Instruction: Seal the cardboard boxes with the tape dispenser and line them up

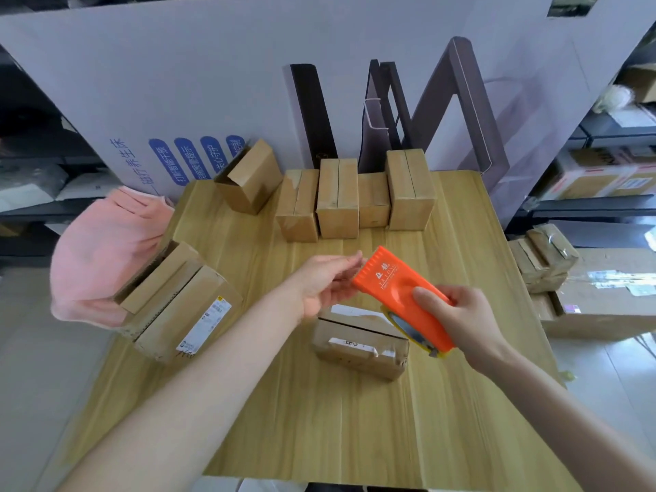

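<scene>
Fingers [431, 296] of right hand [465, 314] curled round rear of orange tape dispenser [390, 285]. Left hand [326, 282] pinches its front end. Dispenser held in air over small cardboard box [358, 346] at centre of table [319, 438]. Row of four boxes [337, 200] along far edge. Larger box [177, 307] at left edge.

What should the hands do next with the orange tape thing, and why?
Probably lower the tape dispenser onto the small box: the right hand grips it in the air, the left hand pinches its front end, and the box lies just below.
</scene>
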`<state>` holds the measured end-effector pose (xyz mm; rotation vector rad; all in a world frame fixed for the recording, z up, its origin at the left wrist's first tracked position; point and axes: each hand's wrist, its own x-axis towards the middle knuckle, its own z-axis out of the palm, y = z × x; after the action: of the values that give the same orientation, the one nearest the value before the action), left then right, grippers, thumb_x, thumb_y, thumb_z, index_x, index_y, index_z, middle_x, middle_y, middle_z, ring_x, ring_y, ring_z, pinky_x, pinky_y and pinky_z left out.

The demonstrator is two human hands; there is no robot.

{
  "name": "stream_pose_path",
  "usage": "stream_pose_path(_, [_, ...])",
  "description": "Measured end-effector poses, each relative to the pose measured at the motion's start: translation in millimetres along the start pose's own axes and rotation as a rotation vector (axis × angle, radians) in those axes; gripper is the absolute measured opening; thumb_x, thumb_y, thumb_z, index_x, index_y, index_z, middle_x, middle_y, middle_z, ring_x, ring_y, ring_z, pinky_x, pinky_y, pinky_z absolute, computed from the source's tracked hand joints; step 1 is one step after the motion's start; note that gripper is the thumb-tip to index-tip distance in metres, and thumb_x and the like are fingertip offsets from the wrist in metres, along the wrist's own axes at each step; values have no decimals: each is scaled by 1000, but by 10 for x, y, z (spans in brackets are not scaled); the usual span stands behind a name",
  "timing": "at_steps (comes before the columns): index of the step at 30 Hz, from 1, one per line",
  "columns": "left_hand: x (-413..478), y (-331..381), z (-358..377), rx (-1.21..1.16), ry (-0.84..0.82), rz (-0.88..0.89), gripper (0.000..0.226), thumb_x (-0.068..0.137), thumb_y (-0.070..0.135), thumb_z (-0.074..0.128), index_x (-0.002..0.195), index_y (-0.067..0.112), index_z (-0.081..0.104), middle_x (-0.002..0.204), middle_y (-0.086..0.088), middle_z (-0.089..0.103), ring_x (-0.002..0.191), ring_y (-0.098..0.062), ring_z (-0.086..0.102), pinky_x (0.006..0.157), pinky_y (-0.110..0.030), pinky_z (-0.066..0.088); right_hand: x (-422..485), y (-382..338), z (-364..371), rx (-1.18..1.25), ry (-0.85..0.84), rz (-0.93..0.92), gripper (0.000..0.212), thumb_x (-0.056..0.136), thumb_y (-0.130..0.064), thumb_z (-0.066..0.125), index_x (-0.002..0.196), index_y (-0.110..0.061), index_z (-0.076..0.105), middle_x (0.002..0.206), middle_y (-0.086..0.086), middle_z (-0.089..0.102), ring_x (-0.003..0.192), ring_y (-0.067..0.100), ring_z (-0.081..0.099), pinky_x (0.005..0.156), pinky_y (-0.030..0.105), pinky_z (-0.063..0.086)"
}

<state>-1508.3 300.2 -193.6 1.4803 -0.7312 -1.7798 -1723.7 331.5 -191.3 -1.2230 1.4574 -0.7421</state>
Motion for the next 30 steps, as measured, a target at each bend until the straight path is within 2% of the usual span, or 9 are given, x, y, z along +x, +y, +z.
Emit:
stream_pose_path(2, [-6, -14, -65, -5, 32, -17, 3, 86, 15, 66, 86, 12, 67, 64, 1, 68, 54, -7, 63, 53, -18, 53, -9, -33, 59, -53, -6, -26, 25, 86, -24, 71, 79, 1, 70, 58, 24, 62, 43, 30, 57, 40, 52, 50])
stream_pose_path(4, [17, -25, -125, 40, 113, 7, 9, 87, 8, 65, 80, 13, 66, 59, 3, 68, 51, -4, 61, 53, -19, 52, -18, -62, 124, -131, -7, -66, 24, 84, -27, 72, 78, -3, 71, 62, 24, 65, 45, 30, 59, 40, 53, 52])
stream_pose_path(7, [84, -55, -188, 137, 268, 75, 19, 87, -2, 63, 73, 11, 63, 59, 2, 65, 51, -6, 59, 54, -21, 50, -25, -130, 240, -280, -13, -106, 25, 81, -36, 73, 75, -12, 73, 60, 12, 68, 48, 27, 63, 47, 52, 54])
stream_pose_path(12, [115, -108, -462, 209, 417, 104, 28, 79, -14, 56, 70, 10, 65, 65, -2, 67, 51, -9, 57, 45, -15, 42, -61, -201, 255, -432, -16, -81, 29, 78, -42, 72, 71, -14, 71, 58, 8, 67, 49, 28, 64, 46, 50, 55])
stream_pose_path(16, [116, -225, -1024, 208, 581, 53, 18, 81, -10, 62, 78, 7, 68, 75, -7, 69, 56, -10, 58, 49, -15, 44, -117, -78, -42, -461, -36, 15, 22, 79, -34, 75, 70, -14, 72, 53, 9, 65, 44, 30, 63, 36, 46, 51])
stream_pose_path(18, [129, -406, -1164, 192, 600, 9, 11, 80, -6, 67, 81, 4, 69, 73, -7, 70, 54, -10, 59, 45, -14, 43, -96, 24, -174, -548, -31, 59, 23, 78, -35, 76, 68, -14, 72, 52, 7, 65, 42, 22, 61, 36, 41, 51])
stream_pose_path(20, [160, -610, -1144, 185, 578, -26, 6, 79, -2, 71, 84, 2, 70, 69, -7, 70, 52, -10, 60, 45, -15, 43, -31, 113, -248, -650, -34, 114, 24, 76, -41, 76, 68, -18, 72, 51, 2, 65, 42, 16, 61, 38, 34, 50])
stream_pose_path(26, [301, -920, -901, 144, 590, -26, 5, 79, 5, 74, 81, 6, 70, 72, -9, 72, 57, -13, 62, 53, -20, 46, 208, 187, -288, -956, -70, 216, 38, 77, -57, 68, 77, -20, 70, 69, -3, 67, 64, 13, 63, 55, 27, 47])
stream_pose_path(30, [408, -1012, -839, 182, 603, -38, 5, 78, 9, 76, 77, 10, 71, 71, -8, 73, 64, -17, 66, 59, -24, 49, 316, 232, -271, -1049, -73, 256, 38, 76, -61, 65, 75, -24, 67, 67, -6, 63, 62, 9, 59, 50, 24, 40])
